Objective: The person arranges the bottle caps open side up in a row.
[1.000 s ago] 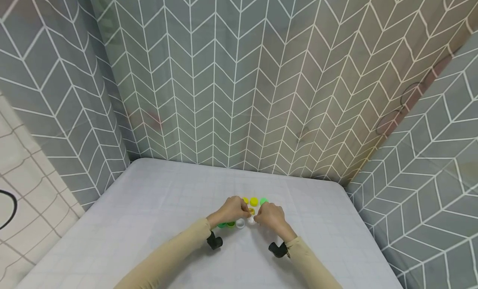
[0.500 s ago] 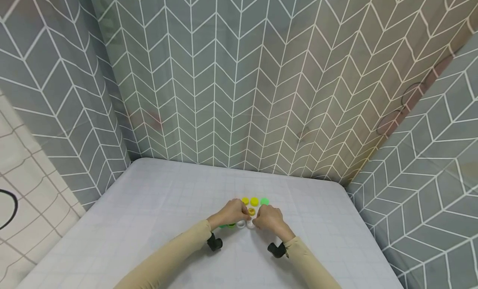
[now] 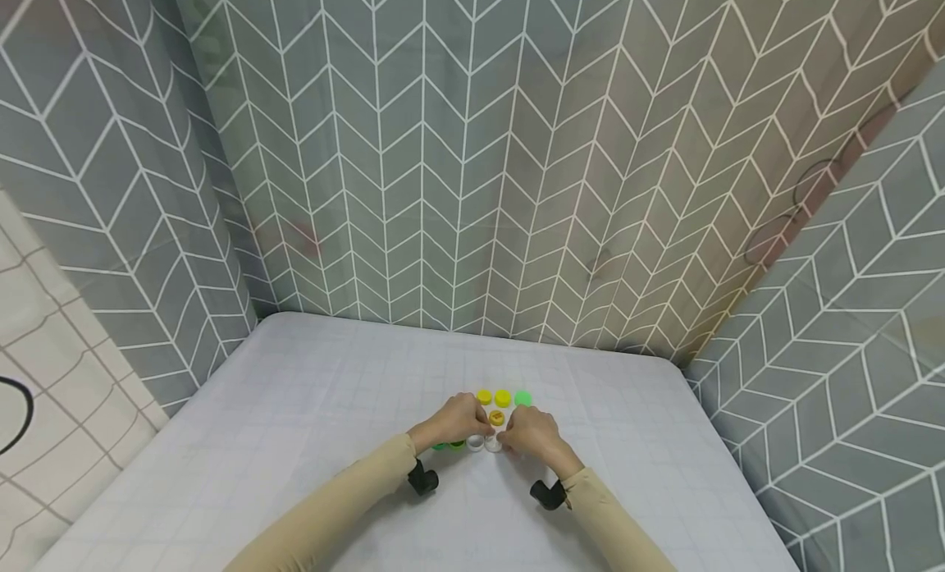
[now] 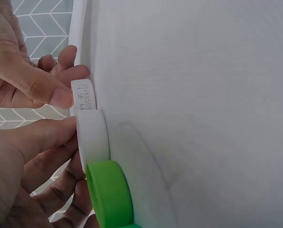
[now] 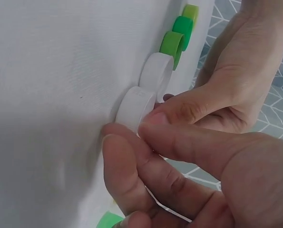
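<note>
A white bottle cap [image 3: 493, 445] with printed digits on its side sits at the right end of a curved row on the table. My right hand [image 3: 535, 432] pinches it, thumb at the rim and a finger along its side. From the left, my left hand [image 3: 456, 418] holds the same cap by its edge, thumb [image 5: 158, 116] on the rim; its other fingertips are partly hidden behind the caps. Another white cap [image 4: 92, 135] stands right beside it, followed by a light green cap [image 4: 109, 192]. Just beyond the fingertips lies an orange-yellow cap [image 3: 497, 418].
Behind the hands are two yellow caps [image 3: 503, 398] and a pale green cap [image 3: 522, 399]. A darker green cap [image 5: 181, 32] continues the near row at the left. A white cloth covers the table [image 3: 332, 375]; patterned curtains [image 3: 443, 186] enclose it.
The white cap between my hands has shifted slightly nearer and left, up to the neighbouring white cap. Both hands moved a little, uncovering more of the yellow caps.
</note>
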`<action>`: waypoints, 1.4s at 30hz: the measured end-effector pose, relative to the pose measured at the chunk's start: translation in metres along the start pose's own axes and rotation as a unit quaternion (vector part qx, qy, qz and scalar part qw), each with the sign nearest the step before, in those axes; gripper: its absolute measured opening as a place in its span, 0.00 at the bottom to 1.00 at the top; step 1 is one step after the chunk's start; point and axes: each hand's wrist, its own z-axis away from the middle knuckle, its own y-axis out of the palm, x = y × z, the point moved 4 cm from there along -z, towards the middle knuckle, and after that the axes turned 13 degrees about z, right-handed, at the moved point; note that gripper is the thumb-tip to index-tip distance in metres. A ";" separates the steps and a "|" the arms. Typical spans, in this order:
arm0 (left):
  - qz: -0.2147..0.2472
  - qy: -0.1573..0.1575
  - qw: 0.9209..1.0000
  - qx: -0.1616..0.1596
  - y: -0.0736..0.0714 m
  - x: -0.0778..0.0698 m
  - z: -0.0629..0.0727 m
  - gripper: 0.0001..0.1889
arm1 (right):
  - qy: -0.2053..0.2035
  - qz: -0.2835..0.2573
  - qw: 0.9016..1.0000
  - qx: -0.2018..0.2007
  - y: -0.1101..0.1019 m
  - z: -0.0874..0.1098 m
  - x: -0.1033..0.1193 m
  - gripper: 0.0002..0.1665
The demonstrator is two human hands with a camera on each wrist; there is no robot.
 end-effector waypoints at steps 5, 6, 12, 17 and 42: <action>0.001 0.008 1.000 -0.003 -0.002 0.000 -0.001 0.10 | 0.007 -0.001 1.000 0.001 0.001 -0.001 -0.001 0.18; 0.002 0.010 1.000 -0.005 -0.002 0.000 -0.001 0.10 | 0.007 -0.002 1.000 -0.001 0.001 -0.001 -0.002 0.19; 0.019 0.018 1.000 -0.015 -0.006 -0.001 -0.002 0.13 | 0.011 0.003 1.000 -0.017 -0.002 0.000 -0.004 0.24; 0.031 0.013 0.999 -0.039 -0.013 -0.004 -0.003 0.13 | 0.007 0.007 0.999 -0.034 -0.008 -0.001 -0.006 0.19; 0.024 0.038 0.991 -0.127 -0.030 -0.014 -0.018 0.10 | 0.020 -0.015 0.992 -0.128 -0.030 -0.024 -0.015 0.23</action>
